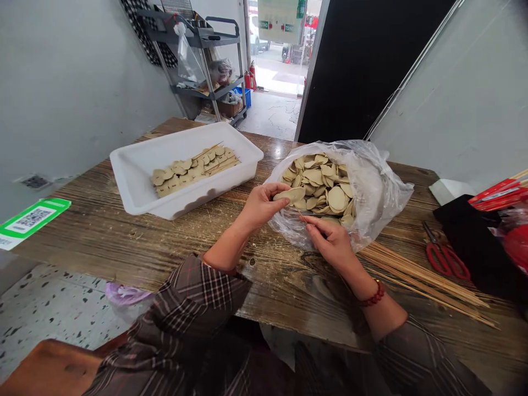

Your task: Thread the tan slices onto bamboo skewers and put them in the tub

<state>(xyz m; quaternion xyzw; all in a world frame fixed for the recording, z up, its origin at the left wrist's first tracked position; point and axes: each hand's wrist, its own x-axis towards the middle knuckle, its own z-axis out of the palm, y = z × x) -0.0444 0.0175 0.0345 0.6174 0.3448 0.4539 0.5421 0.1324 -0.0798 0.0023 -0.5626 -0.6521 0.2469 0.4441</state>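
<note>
Between the thumb and fingers of my left hand (264,204) is a thin beige slice (292,194), at the front left of an open plastic bag (367,187). My right hand (325,236) pinches a thin wooden skewer (302,215), whose tip points up at the slice. Many loose round slices (315,179) fill the bag just beyond both hands. To the left stands a white tray (198,199) holding skewered slices (181,175) in rows. More bare skewers (424,275) lie on the table right of my right hand.
The wooden table (136,242) carries red-handled scissors (445,256), a black box (474,247) with red packets and a white block (449,191) at the right. A green-edged code card (33,220) lies at the left edge. Behind stands a grey cart (206,41).
</note>
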